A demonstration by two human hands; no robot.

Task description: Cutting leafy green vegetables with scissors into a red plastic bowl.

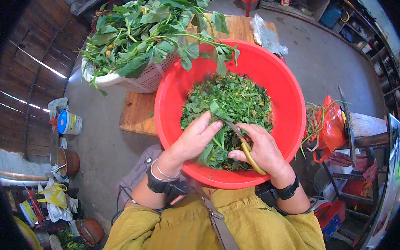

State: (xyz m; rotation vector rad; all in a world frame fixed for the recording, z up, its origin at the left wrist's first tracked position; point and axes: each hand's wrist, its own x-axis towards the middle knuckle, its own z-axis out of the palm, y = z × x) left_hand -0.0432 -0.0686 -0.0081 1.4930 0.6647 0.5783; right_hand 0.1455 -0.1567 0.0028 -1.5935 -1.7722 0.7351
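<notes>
A large red basin (286,100) sits in front of me, its bottom covered with chopped green leaves (238,93). Over it, my left hand (195,136) is closed on a bunch of leafy stems (217,141), some leaves poking out beyond the fingertips. My right hand (262,146) grips scissors (248,154) with yellowish handles, and their dark blades reach the greens beside my left fingertips. Whether the blades are apart is hard to see. Behind the basin on the left, a pale plastic basket (143,79) is heaped with uncut leafy greens (146,36).
A wooden table (139,115) stands beneath the basket, with a clear plastic bag (264,35) on its far right part. To the right hangs a red plastic bag (333,127) near a wooden stool or rack. A small white bucket (71,123) stands on the floor at left.
</notes>
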